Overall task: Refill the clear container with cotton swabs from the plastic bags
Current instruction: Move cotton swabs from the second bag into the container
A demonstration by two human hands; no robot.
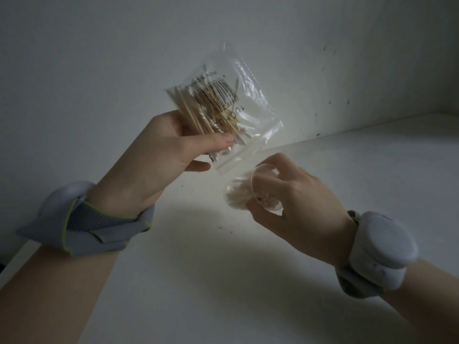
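Observation:
My left hand grips a clear plastic bag above the table, thumb pressed on its lower part. Inside the bag lies a bundle of wooden-stick cotton swabs, behind a printed barcode. The bag's lower corner hangs just above the clear container. My right hand holds this small round container tilted on its side, its mouth toward the bag. White swab tips show inside it. My fingers cover much of the container's right side.
A white table lies under both hands, meeting a white wall behind. Dark specks mark the wall at right. Each wrist carries a grey strapped band.

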